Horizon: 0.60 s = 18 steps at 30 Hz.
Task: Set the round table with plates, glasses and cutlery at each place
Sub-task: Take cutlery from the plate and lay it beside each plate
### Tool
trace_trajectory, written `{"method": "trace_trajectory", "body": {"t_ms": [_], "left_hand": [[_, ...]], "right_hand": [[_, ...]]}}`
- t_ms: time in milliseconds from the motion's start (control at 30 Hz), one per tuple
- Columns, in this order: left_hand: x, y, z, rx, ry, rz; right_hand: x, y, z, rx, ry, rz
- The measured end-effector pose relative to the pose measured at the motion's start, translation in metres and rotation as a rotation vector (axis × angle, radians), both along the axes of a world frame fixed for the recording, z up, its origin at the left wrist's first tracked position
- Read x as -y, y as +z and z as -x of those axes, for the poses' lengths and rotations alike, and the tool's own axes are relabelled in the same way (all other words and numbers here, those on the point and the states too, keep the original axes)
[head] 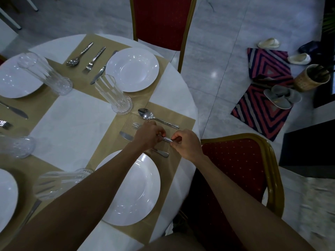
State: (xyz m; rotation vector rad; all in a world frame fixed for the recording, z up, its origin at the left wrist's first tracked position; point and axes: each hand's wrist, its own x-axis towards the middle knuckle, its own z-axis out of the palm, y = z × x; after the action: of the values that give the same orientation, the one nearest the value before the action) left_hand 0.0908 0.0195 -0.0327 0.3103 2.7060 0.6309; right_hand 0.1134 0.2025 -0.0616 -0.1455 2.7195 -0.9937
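2 hands [147, 134] [186, 144] pinch fork [136, 124] (between spoon [147, 114], knife [126, 135]).

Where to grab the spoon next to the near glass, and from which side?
Pinch the spoon across the outer half of its handle, coming from above on the table-edge side. It lies flat on the mat; its bowl sits close to the glass base and fork tines, while the handle end is clear. Left hand and right hand hold the fork beside it.

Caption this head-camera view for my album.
The left hand and right hand pinch the fork between spoon and knife beside a white plate.
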Motion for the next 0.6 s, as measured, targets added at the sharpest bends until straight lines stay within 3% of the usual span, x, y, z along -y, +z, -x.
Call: {"method": "trace_trajectory", "body": {"t_ms": [433,600], "left_hand": [[-0.0007,-0.0032,-0.0006,0.017,-0.018,0.003],[0.0005,0.001,-0.0037,0.009,-0.013,0.011]], "right_hand": [[-0.003,-0.0052,0.0001,0.008,0.003,0.031],[-0.0048,-0.0015,-0.0004,0.023,-0.086,0.192]]}}
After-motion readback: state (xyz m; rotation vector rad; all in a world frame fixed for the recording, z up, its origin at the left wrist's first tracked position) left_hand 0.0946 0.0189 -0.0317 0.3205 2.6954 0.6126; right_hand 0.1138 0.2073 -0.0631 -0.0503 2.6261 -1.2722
